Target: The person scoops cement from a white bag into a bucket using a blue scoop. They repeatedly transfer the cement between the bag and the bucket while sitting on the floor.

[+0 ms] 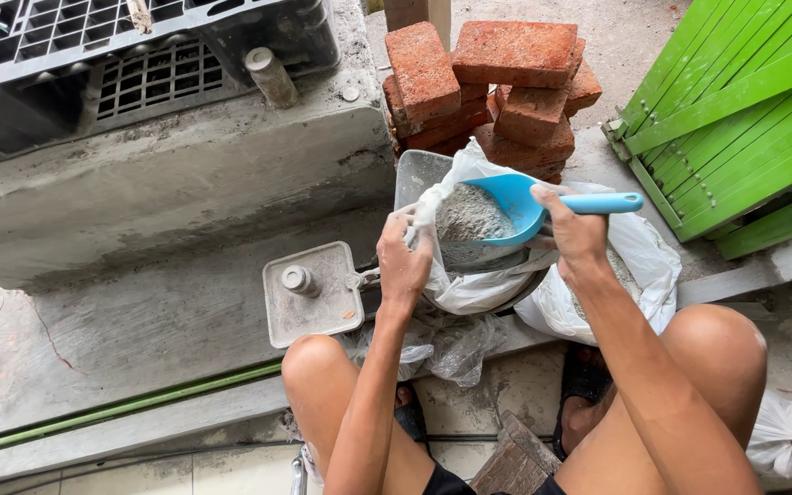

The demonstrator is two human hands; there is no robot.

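My right hand (576,229) grips the handle of a blue plastic scoop (515,206), whose bowl carries grey powder and sits tilted over an open white plastic bag (469,275). Grey powder (469,218) fills the inside of that bag. My left hand (402,261) pinches the bag's left rim and holds it open. A grey rectangular container (414,174) stands right behind the bag. A second white bag (639,261) with powder lies under my right forearm.
A grey square lid with a round knob (309,293) lies left of the bag. Red bricks (497,82) are stacked behind. Green slatted panel (744,101) leans at right, black plastic crate (121,64) at top left, a tied white bag (786,440) at bottom right.
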